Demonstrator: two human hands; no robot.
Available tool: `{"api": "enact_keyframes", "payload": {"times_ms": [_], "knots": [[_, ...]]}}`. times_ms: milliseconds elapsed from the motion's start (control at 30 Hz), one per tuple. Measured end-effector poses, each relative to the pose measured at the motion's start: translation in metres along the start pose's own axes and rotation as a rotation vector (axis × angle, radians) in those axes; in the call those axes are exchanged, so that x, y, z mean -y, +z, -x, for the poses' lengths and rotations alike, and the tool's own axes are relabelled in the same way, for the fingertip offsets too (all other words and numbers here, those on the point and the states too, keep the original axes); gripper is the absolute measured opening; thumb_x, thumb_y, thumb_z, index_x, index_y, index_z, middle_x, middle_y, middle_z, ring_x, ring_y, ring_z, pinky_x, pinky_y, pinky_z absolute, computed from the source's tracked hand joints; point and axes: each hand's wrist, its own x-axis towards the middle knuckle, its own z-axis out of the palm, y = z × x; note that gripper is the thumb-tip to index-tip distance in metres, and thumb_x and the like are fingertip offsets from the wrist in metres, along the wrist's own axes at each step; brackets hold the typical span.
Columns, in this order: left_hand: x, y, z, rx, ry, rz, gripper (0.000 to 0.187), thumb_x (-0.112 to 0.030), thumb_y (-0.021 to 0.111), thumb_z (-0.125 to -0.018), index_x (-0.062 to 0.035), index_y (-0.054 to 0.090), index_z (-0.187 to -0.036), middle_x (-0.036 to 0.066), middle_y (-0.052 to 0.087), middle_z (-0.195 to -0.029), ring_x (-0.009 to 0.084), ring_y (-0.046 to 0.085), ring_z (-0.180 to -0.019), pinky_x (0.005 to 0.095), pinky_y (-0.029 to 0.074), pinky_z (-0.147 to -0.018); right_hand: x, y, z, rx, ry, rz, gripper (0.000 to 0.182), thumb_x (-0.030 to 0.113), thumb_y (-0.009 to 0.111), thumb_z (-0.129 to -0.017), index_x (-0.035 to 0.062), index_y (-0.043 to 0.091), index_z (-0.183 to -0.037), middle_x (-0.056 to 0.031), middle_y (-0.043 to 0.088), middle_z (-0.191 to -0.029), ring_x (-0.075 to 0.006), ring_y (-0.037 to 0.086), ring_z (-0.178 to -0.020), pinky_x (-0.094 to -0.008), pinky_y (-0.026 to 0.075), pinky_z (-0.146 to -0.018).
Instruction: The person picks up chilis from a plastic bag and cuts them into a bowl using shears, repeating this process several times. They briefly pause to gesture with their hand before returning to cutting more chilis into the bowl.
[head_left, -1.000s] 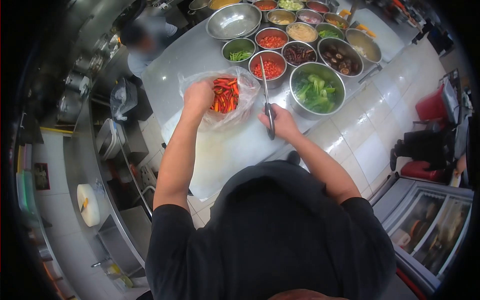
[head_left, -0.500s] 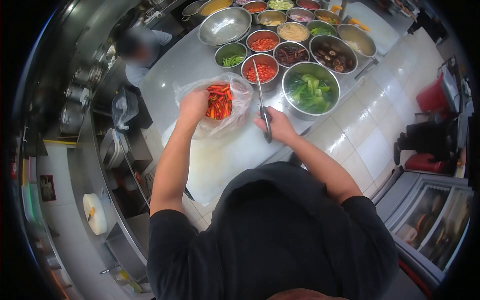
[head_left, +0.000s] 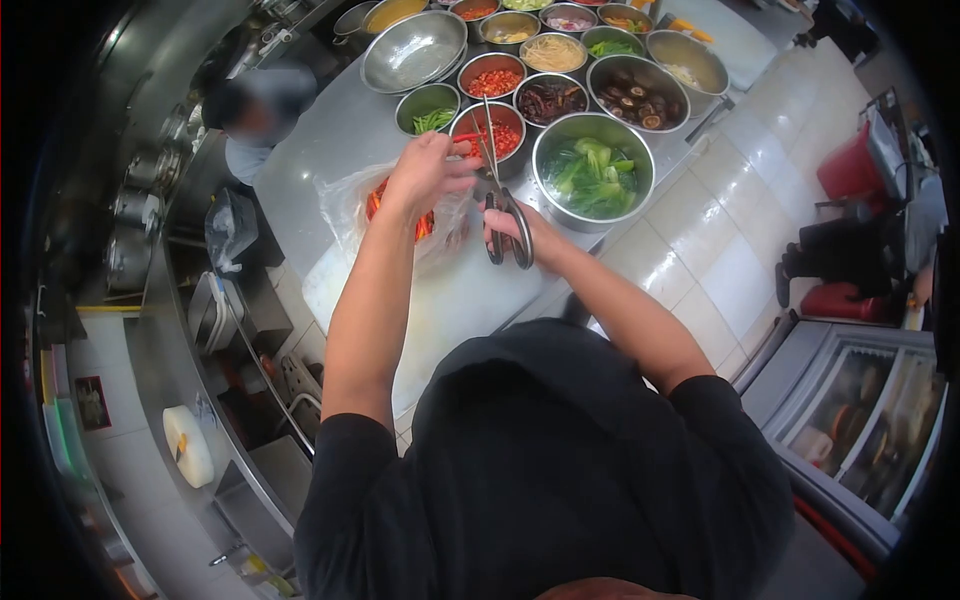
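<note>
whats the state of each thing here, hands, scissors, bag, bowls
left hand: raised over the bag, pinching red chillies
right hand: gripping the scissors' handles
scissors: blades apart, pointing at the chillies
plastic bag: open, holds red chillies
chopped chilli bowl: part filled
greens bowl: filled
large steel bowl: empty

Steel counter [head_left: 330, 125], white cutting board [head_left: 440, 310], chili bag [head_left: 385, 215], ingredient bowls [head_left: 595, 165]

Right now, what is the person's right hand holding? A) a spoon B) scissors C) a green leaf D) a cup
B: the right hand has its fingers through the dark handles of the scissors, whose blades point up over the bowl of chopped red chilies.
</note>
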Motion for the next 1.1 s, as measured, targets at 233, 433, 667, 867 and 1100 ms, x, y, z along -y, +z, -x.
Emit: {"api": "enact_keyframes", "payload": {"times_ms": [233, 433, 667, 867, 1100], "knots": [[-0.005, 0.006, -0.006, 0.040, -0.057, -0.017, 0.032, -0.014, 0.036, -0.098, 0.0084, 0.042, -0.120, 0.024, 0.054, -0.125, 0.0326, 0.063, -0.107, 0.0394, 0.057, -0.082, -0.007, -0.005, -0.001, -0.029, 0.043, 0.124, 0.062, 0.047, 0.064, -0.087, 0.0019, 0.046, -0.127, -0.0043, 0.060, -0.086, -0.0112, 0.059, -0.076, -0.0267, 0.047, -0.067], [-0.002, 0.004, -0.010, 0.050, -0.078, -0.006, 0.025, -0.013, 0.036, -0.098, 0.0045, 0.044, -0.114, 0.024, 0.057, -0.123, 0.0309, 0.063, -0.103, 0.0372, 0.056, -0.080, -0.007, 0.001, -0.002, -0.087, 0.031, -0.075, 0.043, 0.042, 0.072, -0.081, 0.0048, 0.058, -0.095, -0.0033, 0.059, -0.073, -0.0112, 0.057, -0.062, -0.0259, 0.046, -0.054], [-0.003, 0.007, -0.013, 0.031, -0.099, -0.029, 0.021, -0.014, 0.040, -0.096, -0.0009, 0.049, -0.109, 0.016, 0.061, -0.115, 0.0223, 0.062, -0.099, 0.0341, 0.053, -0.077, -0.005, -0.006, -0.002, -0.061, 0.019, 0.070, 0.047, 0.040, 0.069, -0.084, 0.0030, 0.057, -0.110, -0.0034, 0.061, -0.077, -0.0113, 0.059, -0.065, -0.0251, 0.046, -0.058], [0.002, 0.008, -0.019, 0.024, -0.100, -0.061, 0.016, -0.013, 0.045, -0.093, -0.0025, 0.052, -0.104, 0.012, 0.062, -0.106, 0.0203, 0.062, -0.095, 0.0334, 0.053, -0.076, -0.003, -0.007, -0.002, -0.041, 0.053, 0.026, 0.044, 0.038, 0.068, -0.085, 0.0033, 0.057, -0.110, -0.0030, 0.060, -0.075, -0.0120, 0.059, -0.066, -0.0267, 0.048, -0.062], [0.010, 0.006, -0.031, 0.085, -0.104, -0.055, 0.012, -0.014, 0.045, -0.095, -0.0049, 0.052, -0.098, 0.007, 0.060, -0.095, 0.0164, 0.060, -0.085, 0.0301, 0.051, -0.069, -0.016, -0.008, -0.010, -0.007, 0.011, -0.030, 0.049, 0.037, 0.066, -0.084, 0.0027, 0.053, -0.117, -0.0047, 0.060, -0.077, -0.0139, 0.059, -0.067, -0.0284, 0.048, -0.061]]}}
